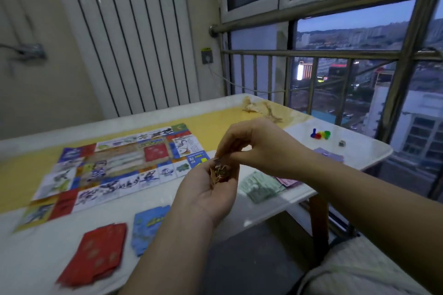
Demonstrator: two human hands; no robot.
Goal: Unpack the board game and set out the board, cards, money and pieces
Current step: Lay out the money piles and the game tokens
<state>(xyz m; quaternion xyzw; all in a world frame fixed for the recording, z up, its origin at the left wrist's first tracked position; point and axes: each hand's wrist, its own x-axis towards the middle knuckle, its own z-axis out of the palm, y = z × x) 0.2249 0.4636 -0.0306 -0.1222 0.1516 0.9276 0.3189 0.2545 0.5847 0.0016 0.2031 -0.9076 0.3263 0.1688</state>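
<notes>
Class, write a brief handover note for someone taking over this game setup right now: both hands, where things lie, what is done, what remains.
Left hand holds a small brownish bundle in its palm; right hand pinches its top. Blur hides what it is.
Done: board lies unfolded on the table; red cards and blue cards lie in piles at the near edge; green notes, pink notes and purple notes lie right of the board; pawns and die sit beyond them.
Left, likely: set down the bundle.
</notes>
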